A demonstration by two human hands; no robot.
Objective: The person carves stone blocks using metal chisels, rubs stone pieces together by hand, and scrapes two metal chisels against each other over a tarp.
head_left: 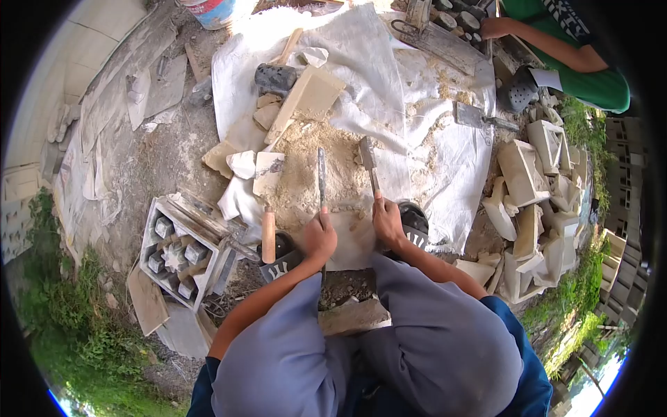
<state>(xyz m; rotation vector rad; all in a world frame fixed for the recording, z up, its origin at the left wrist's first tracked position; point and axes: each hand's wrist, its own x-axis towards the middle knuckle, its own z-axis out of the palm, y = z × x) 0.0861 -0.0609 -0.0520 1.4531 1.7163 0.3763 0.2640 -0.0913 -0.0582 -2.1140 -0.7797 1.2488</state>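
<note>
My left hand [321,240] is closed around a long, narrow metal bar [322,177], which points away from me and also shows below my fist. In my right hand [388,221] is the handle of a small tool with a flat metal blade [367,153], perhaps a trowel. Both tools extend over a heap of sandy powder [302,177] on a white sheet [445,184]. Left of the bar, a wooden handle [269,233] stands up near my shoe. Beyond the powder lies a pale trough-shaped block [313,97], beside a dark-headed mallet [276,78].
A mould with a star pattern [174,257] stands at left. Broken pale blocks [524,181] are piled at right, near a trowel [476,115]. At upper right, another person's hand [495,28] reaches toward dark round pieces [458,21]. A bucket [212,10] is at the top.
</note>
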